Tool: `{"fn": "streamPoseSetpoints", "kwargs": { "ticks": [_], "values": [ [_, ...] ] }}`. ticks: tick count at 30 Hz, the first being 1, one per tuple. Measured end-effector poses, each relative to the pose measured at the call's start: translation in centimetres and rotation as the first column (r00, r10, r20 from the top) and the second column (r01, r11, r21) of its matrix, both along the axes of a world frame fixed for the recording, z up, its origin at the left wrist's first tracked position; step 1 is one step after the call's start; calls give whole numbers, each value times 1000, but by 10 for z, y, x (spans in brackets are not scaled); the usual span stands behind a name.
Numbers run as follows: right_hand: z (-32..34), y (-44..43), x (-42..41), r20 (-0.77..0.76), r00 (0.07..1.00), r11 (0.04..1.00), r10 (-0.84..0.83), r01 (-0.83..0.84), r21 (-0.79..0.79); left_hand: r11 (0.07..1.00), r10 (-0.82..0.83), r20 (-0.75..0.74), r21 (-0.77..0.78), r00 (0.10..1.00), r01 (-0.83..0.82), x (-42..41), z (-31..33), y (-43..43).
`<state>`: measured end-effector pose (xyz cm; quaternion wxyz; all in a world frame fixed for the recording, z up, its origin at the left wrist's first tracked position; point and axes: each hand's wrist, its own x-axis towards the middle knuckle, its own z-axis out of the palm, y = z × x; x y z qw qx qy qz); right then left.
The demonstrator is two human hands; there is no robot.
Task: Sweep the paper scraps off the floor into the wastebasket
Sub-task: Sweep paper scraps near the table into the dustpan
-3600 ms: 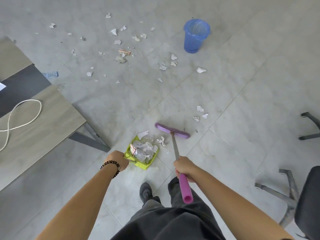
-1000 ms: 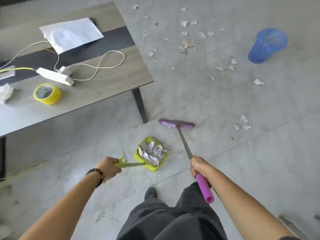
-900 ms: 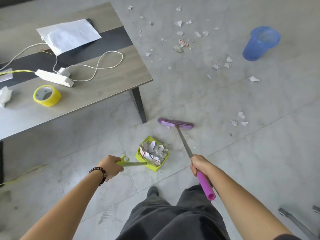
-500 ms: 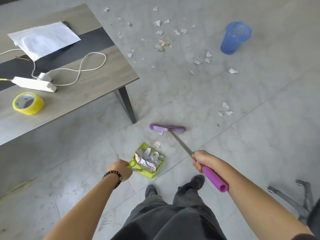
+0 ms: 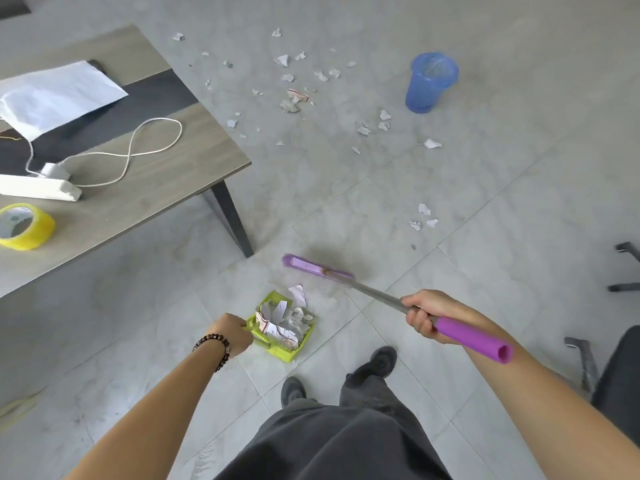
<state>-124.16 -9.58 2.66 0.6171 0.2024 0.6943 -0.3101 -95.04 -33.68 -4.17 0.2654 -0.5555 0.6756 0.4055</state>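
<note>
A lime-green dustpan (image 5: 300,344) full of paper scraps sits on the grey floor in front of my feet, its handle gripped by my left hand (image 5: 232,333). My right hand (image 5: 426,312) grips the metal shaft of a purple broom; its purple head (image 5: 313,265) lies just beyond the dustpan. One scrap (image 5: 298,294) rests at the pan's far lip. Three scraps (image 5: 423,216) lie to the right, several more scraps (image 5: 294,95) farther off. The blue wastebasket (image 5: 429,83) stands upright at the far right.
A grey table (image 5: 166,174) on the left carries a white sheet, a power strip with cable and a yellow tape roll (image 5: 22,226); its dark leg (image 5: 230,220) stands close to the broom head. Chair legs (image 5: 623,268) and a dark seat (image 5: 620,379) are at the right edge.
The broom head has swung, with the handle now angled farther right. A scrap now lies at the dustpan's lip. My left hand stays close to the pan; the view shifted.
</note>
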Motion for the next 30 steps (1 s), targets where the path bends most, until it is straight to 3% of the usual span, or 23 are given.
{"fn": "streamPoseSetpoints", "kwargs": {
  "ticks": [11, 16, 19, 24, 26, 30],
  "values": [
    [-50, -25, 16, -121, 981, 985, -151, 160, 65, 999, -29, -24, -23, 999, 28, 8, -9, 0],
    [-71, -27, 78, -168, 978, 991, 121, -111, 69, 994, -85, 7, -61, 996, 86, 7, -11, -3],
    [-61, -20, 111, -105, 975, 980, 197, -194, 41, 996, -80, -11, -48, 997, 80, 3, -14, -7],
    [-43, -13, 118, 164, 966, 979, 198, -203, 17, 994, -96, -18, -45, 995, 95, 2, -17, -9],
    [-32, -15, 112, 267, 954, 991, 133, -137, -4, 993, -108, -13, -46, 994, 107, 2, -15, -8],
    [-11, -11, 95, 289, 952, 994, 105, -107, -9, 995, -94, -39, -46, 995, 92, -4, -12, -8]
  ]
}}
